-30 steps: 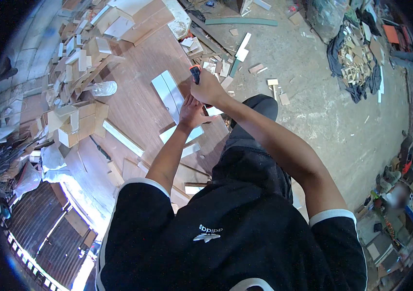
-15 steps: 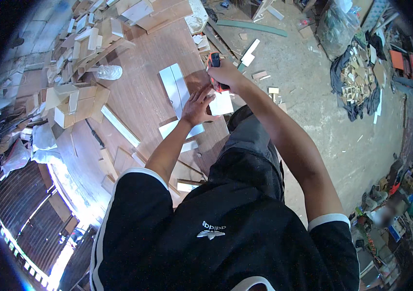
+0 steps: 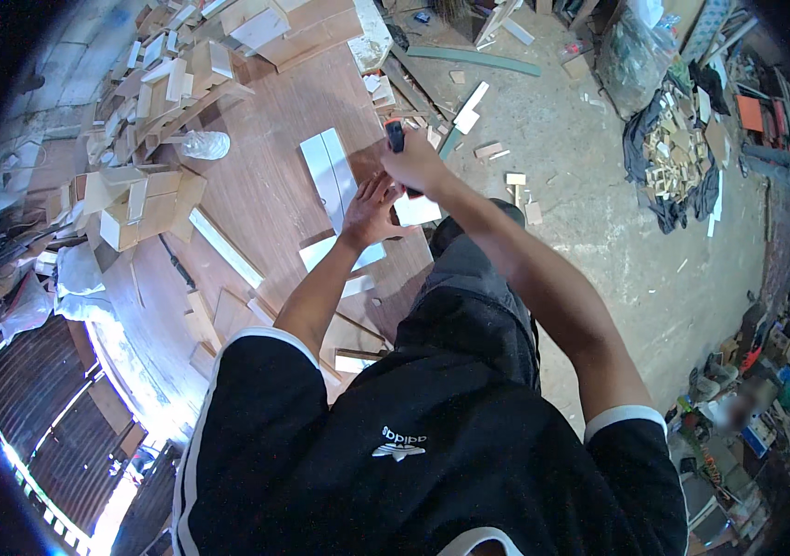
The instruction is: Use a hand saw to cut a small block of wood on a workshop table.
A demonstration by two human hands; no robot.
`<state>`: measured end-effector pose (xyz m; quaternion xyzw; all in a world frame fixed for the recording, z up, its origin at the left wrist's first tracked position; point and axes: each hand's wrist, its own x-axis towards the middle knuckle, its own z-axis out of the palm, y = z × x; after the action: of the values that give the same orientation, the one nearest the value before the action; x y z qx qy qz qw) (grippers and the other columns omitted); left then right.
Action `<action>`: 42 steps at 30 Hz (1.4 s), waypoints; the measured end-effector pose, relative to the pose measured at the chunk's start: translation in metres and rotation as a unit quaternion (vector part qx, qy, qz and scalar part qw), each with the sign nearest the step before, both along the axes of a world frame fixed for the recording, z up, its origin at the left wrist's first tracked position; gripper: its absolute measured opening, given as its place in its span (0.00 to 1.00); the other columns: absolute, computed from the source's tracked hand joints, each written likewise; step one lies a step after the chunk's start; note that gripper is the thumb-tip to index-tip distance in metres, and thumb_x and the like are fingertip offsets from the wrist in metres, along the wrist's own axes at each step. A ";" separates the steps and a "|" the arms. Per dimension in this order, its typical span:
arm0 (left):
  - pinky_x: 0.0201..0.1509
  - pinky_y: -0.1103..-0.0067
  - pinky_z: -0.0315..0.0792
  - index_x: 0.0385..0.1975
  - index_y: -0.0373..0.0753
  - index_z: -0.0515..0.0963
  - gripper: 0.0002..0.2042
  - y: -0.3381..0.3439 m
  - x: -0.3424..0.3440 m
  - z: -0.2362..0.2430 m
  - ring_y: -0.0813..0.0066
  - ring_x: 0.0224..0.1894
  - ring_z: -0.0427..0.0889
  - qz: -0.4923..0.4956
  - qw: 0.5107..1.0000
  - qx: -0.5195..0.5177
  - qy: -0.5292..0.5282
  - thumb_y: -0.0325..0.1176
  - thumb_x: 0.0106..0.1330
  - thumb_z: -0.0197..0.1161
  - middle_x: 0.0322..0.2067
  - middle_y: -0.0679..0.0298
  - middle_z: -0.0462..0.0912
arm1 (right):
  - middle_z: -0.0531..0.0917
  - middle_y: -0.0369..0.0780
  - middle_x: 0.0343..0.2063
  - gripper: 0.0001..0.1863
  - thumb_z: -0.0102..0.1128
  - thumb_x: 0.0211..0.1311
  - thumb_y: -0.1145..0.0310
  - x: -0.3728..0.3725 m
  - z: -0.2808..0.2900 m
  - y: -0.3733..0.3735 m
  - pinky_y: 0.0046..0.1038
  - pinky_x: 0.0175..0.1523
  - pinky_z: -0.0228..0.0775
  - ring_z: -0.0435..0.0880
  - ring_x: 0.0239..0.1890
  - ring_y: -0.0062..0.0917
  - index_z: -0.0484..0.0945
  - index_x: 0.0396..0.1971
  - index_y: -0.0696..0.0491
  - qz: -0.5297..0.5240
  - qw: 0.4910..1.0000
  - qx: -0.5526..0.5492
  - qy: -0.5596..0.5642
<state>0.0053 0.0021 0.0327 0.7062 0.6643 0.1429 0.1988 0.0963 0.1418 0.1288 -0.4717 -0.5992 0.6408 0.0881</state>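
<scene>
The right hand [image 3: 416, 169] was closed around an orange-and-black tool [image 3: 396, 137], positioned at a white board [image 3: 419, 211]. The left hand [image 3: 372, 215], fingers extended and thumb spread, was beside that board; contact could not be confirmed. Two white panels [image 3: 324, 176] lay just left, on the brown wooden surface [image 3: 274, 120].

I see a green strip [image 3: 474, 59] on the floor [image 3: 599, 222], wood offcuts [image 3: 676, 153] heaped on dark cloth [image 3: 638, 153], translucent bag [image 3: 638, 67] just beside.
</scene>
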 end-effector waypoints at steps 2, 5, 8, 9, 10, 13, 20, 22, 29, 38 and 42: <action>0.71 0.62 0.51 0.56 0.38 0.71 0.44 0.001 0.000 -0.001 0.55 0.69 0.57 -0.009 1.000 -0.006 0.029 0.67 0.43 0.66 0.64 0.51 0.61 | 0.74 0.39 0.15 0.07 0.54 0.57 0.73 0.004 0.007 -0.013 0.28 0.15 0.65 0.75 0.12 0.23 0.69 0.32 0.59 -0.005 0.998 0.057 0.001; 0.72 0.63 0.48 0.64 0.39 0.62 0.51 0.003 0.001 -0.003 0.54 0.70 0.54 -0.021 0.998 -0.046 0.045 0.69 0.43 0.64 0.66 0.50 0.58 | 0.72 0.36 0.16 0.07 0.53 0.58 0.74 0.014 0.039 -0.021 0.27 0.15 0.64 0.72 0.11 0.21 0.68 0.36 0.58 -0.044 0.997 -0.029 0.052; 0.73 0.63 0.47 0.67 0.40 0.56 0.54 0.001 -0.004 -0.021 0.55 0.71 0.52 -0.035 0.995 -0.073 0.061 0.68 0.42 0.65 0.67 0.50 0.56 | 0.72 0.35 0.17 0.09 0.55 0.58 0.73 0.025 0.084 -0.024 0.26 0.17 0.64 0.72 0.12 0.20 0.69 0.37 0.58 -0.032 0.994 -0.059 0.081; 0.73 0.63 0.46 0.68 0.40 0.54 0.55 -0.004 -0.009 -0.030 0.55 0.71 0.51 -0.042 0.994 -0.077 0.063 0.66 0.42 0.67 0.68 0.51 0.55 | 0.72 0.35 0.17 0.09 0.55 0.58 0.73 0.028 0.099 -0.027 0.26 0.17 0.64 0.72 0.12 0.20 0.69 0.37 0.58 -0.030 0.994 -0.059 0.083; 0.73 0.63 0.46 0.68 0.40 0.54 0.55 -0.002 -0.008 -0.032 0.55 0.71 0.51 -0.048 0.994 -0.075 0.061 0.66 0.42 0.67 0.68 0.51 0.55 | 0.72 0.34 0.17 0.10 0.56 0.58 0.72 0.035 0.114 -0.029 0.25 0.17 0.64 0.72 0.12 0.19 0.69 0.39 0.58 -0.027 0.992 -0.072 0.100; 0.73 0.63 0.46 0.69 0.41 0.53 0.55 0.001 -0.011 -0.024 0.56 0.71 0.50 0.047 0.950 -0.195 -0.239 0.62 0.40 0.70 0.68 0.52 0.54 | 0.71 0.33 0.16 0.14 0.58 0.58 0.71 0.051 0.175 -0.037 0.24 0.17 0.63 0.72 0.13 0.17 0.69 0.42 0.60 -0.012 0.989 -0.083 0.123; 0.71 0.64 0.52 0.53 0.41 0.72 0.40 0.001 -0.004 -0.005 0.58 0.69 0.55 -0.016 1.000 -0.006 -0.002 0.61 0.43 0.71 0.66 0.58 0.59 | 0.72 0.33 0.18 0.12 0.60 0.61 0.72 0.110 0.283 -0.061 0.22 0.16 0.60 0.70 0.13 0.16 0.70 0.41 0.59 -0.147 0.981 0.014 0.127; 0.70 0.64 0.54 0.53 0.40 0.72 0.40 0.002 -0.002 0.001 0.58 0.68 0.57 -0.011 1.000 0.009 0.004 0.61 0.42 0.71 0.64 0.58 0.61 | 0.72 0.33 0.18 0.10 0.59 0.62 0.73 0.127 0.279 -0.055 0.20 0.15 0.59 0.70 0.12 0.15 0.70 0.40 0.58 -0.171 0.974 -0.018 0.145; 0.70 0.57 0.51 0.55 0.39 0.63 0.45 0.005 -0.001 -0.006 0.45 0.68 0.55 -0.010 0.997 0.056 -0.052 0.55 0.39 0.77 0.64 0.45 0.56 | 0.73 0.33 0.19 0.14 0.61 0.59 0.70 0.156 0.150 -0.045 0.22 0.20 0.62 0.71 0.16 0.16 0.69 0.41 0.57 -0.185 0.979 0.058 0.069; 0.67 0.55 0.56 0.65 0.43 0.53 0.55 0.044 0.021 0.061 0.41 0.66 0.57 -0.010 0.997 -0.077 0.022 0.47 0.34 0.80 0.69 0.49 0.45 | 0.71 0.36 0.16 0.11 0.55 0.59 0.71 0.165 0.066 -0.046 0.27 0.14 0.60 0.71 0.11 0.21 0.68 0.39 0.58 -0.196 0.980 -0.036 0.015; 0.68 0.55 0.57 0.66 0.47 0.49 0.57 0.043 0.016 0.051 0.41 0.66 0.57 -0.042 0.997 -0.058 0.013 0.46 0.34 0.80 0.69 0.52 0.44 | 0.72 0.36 0.16 0.11 0.55 0.58 0.70 0.166 0.061 -0.053 0.27 0.14 0.61 0.71 0.10 0.22 0.68 0.39 0.58 -0.197 0.980 -0.024 0.032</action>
<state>0.0216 0.0452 0.0834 0.7225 0.6438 0.0870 0.2365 0.2619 0.0884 0.1893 -0.5621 -0.4759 0.6396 0.2201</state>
